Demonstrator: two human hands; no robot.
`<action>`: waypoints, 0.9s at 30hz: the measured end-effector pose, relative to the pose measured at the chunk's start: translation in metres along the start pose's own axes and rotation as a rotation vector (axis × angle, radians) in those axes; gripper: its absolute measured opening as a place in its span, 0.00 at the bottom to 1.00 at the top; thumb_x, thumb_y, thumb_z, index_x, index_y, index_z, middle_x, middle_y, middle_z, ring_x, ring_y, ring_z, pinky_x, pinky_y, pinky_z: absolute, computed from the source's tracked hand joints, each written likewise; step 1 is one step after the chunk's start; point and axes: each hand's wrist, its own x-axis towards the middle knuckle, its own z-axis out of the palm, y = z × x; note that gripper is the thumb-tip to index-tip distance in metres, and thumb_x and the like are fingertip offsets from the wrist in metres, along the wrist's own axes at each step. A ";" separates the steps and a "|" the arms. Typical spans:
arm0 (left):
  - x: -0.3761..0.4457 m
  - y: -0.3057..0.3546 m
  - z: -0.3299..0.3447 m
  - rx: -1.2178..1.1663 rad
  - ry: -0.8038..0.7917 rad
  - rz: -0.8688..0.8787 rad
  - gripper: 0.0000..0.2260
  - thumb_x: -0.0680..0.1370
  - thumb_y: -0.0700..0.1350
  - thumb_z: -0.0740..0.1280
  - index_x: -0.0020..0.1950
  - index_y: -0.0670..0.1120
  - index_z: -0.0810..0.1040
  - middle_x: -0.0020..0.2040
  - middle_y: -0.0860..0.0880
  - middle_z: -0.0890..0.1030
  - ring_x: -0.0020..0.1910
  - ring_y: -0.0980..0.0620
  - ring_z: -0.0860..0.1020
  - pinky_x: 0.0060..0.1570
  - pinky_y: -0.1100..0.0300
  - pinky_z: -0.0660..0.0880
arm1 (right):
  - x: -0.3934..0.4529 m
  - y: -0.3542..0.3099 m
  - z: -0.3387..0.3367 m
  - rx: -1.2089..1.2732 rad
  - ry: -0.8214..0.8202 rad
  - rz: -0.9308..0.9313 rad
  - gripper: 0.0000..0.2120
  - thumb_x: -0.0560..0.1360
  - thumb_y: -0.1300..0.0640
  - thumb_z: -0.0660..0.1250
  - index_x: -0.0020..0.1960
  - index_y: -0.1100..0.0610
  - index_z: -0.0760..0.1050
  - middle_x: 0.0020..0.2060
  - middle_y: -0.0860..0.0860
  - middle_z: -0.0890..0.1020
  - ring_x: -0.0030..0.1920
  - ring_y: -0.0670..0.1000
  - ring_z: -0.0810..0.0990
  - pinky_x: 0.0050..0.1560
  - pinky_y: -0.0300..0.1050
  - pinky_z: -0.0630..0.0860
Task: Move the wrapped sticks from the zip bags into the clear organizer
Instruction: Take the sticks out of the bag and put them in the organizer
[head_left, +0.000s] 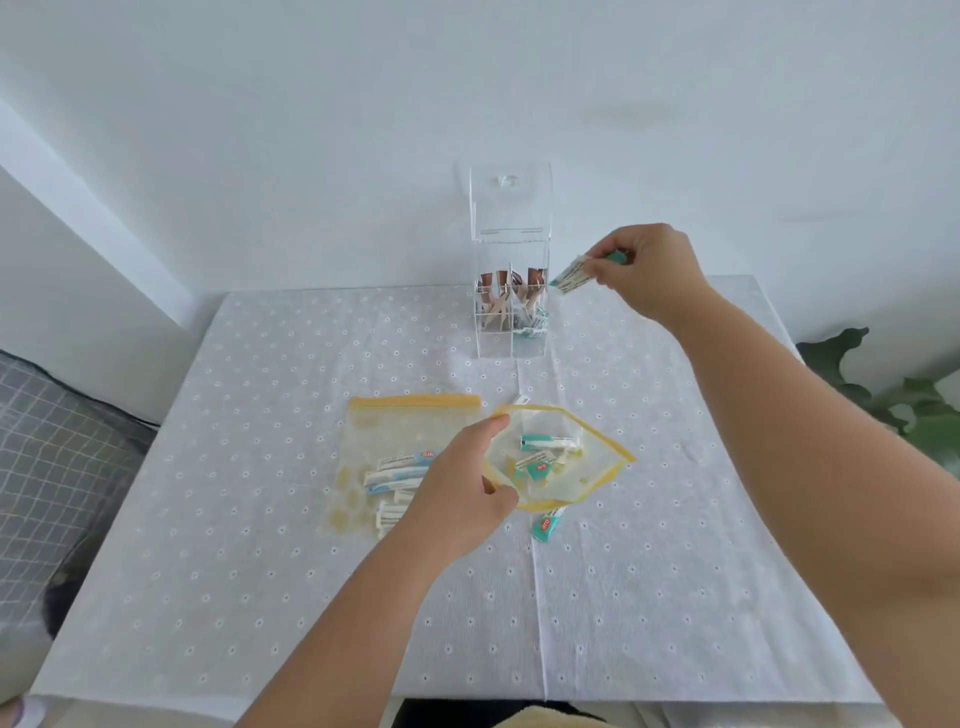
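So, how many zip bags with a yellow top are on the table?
2. One zip bag lies flat on the tablecloth, still holding blue wrapped sticks. The other bag is beside it, its mouth held open by the left hand. No others are visible.

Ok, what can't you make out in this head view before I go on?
- Print on the sticks in the open zip bag: too small.
- Stick count in the flat zip bag: left hand overlaps it.
- Organizer compartments: clear walls overlap.
- Number of sticks pinched by the right hand: fingers cover them.
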 end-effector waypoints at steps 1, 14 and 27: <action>-0.001 0.000 0.000 0.007 -0.004 0.011 0.32 0.74 0.38 0.66 0.74 0.59 0.62 0.59 0.45 0.75 0.28 0.65 0.72 0.27 0.72 0.67 | 0.012 0.001 0.010 -0.044 -0.010 0.005 0.04 0.73 0.55 0.71 0.45 0.55 0.83 0.35 0.51 0.80 0.35 0.49 0.74 0.30 0.35 0.69; -0.003 0.000 -0.005 0.057 -0.026 0.057 0.31 0.74 0.40 0.66 0.74 0.59 0.61 0.57 0.57 0.70 0.37 0.66 0.73 0.39 0.71 0.68 | 0.062 0.010 0.089 -0.568 -0.367 -0.039 0.17 0.75 0.60 0.65 0.63 0.56 0.78 0.63 0.52 0.79 0.61 0.55 0.77 0.62 0.47 0.74; 0.005 0.011 -0.006 0.000 -0.018 0.022 0.32 0.75 0.38 0.66 0.75 0.58 0.61 0.59 0.47 0.74 0.30 0.66 0.73 0.30 0.74 0.68 | -0.099 -0.040 0.023 0.069 -0.699 0.168 0.17 0.72 0.69 0.58 0.43 0.58 0.85 0.38 0.53 0.86 0.40 0.48 0.84 0.50 0.43 0.81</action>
